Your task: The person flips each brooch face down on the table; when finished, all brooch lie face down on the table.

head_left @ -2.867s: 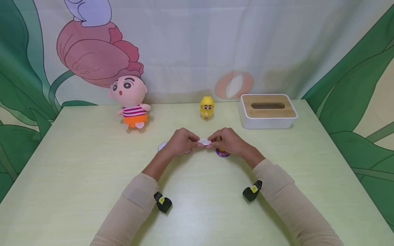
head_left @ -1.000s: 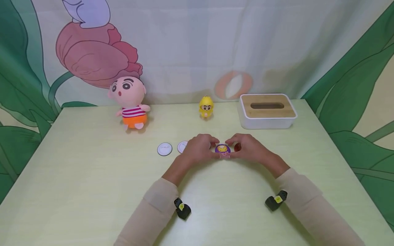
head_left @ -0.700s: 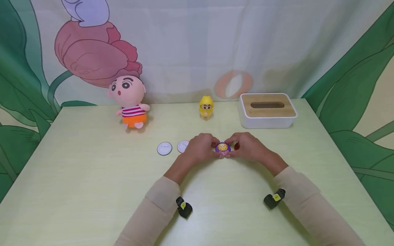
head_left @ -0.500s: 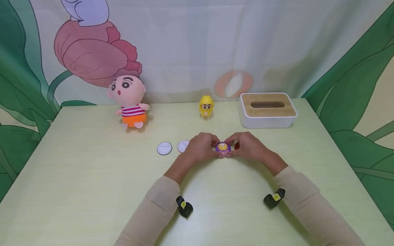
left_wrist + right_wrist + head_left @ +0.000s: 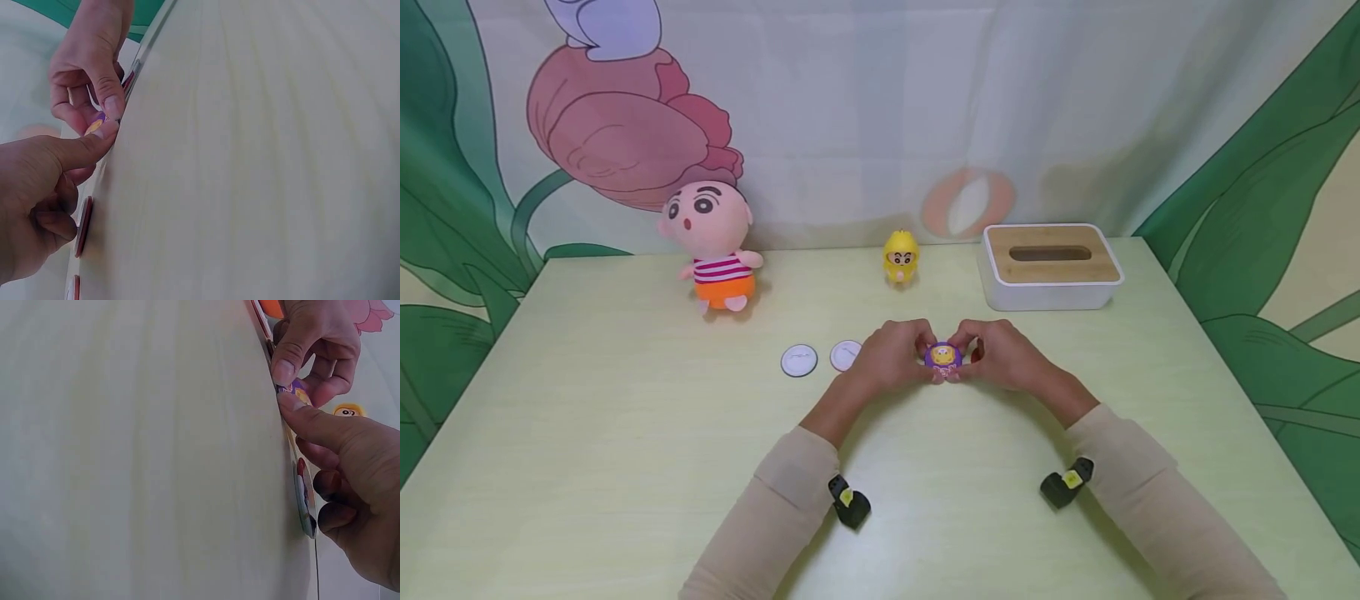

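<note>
Both hands pinch a small round purple disc [image 5: 943,356] with a yellow character on its face, low over the table. My left hand [image 5: 895,354] has its thumb on the near edge and its fingers behind, on the left side; my right hand [image 5: 1000,354] does likewise on the right. In the right wrist view the two thumbs meet at the rim of the disc. Left of the hands lie a white disc [image 5: 799,360] and a second white disc [image 5: 846,356], the latter partly hidden by my left hand. Beside my right hand lies a picture disc [image 5: 305,497], mostly covered in the head view.
A plush doll [image 5: 718,250] in a striped shirt sits at the back left of the table [image 5: 625,433]. A small yellow figurine [image 5: 901,258] stands at the back middle. To its right is a white tissue box [image 5: 1051,271] with a wooden lid.
Since the oldest frame, both hands have moved right, from pinching a small white piece to pinching the purple disc. In the latest frames the hands barely move and the disc shifts slightly.
</note>
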### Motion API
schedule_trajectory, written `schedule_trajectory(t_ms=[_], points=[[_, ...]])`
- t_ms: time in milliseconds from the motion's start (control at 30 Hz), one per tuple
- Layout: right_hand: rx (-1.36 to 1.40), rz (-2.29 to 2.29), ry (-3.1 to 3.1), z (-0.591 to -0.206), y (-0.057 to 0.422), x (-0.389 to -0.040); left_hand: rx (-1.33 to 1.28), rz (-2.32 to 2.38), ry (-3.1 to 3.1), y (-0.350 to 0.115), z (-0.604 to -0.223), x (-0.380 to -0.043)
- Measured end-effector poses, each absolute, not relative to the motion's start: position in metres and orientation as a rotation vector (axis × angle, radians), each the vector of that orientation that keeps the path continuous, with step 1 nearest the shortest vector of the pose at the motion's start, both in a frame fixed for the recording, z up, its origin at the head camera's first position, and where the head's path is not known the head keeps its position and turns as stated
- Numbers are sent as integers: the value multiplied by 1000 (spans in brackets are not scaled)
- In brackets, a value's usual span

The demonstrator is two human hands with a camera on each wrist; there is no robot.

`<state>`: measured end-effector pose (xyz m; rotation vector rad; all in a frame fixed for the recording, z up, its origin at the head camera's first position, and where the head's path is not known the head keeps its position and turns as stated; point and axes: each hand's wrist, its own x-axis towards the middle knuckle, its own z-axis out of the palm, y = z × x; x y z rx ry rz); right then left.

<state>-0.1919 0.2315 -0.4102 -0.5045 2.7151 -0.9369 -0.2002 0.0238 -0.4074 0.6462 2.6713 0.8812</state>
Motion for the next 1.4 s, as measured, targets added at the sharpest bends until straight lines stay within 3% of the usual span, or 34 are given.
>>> schedule_trajectory(t_ms=[367, 1400], points=[[-537, -1074, 2742, -409, 231, -191, 686, 1005, 2692, 22, -406, -203], [-874, -806, 2950, -402, 242, -185, 602, 1204, 2512, 18, -403, -199]])
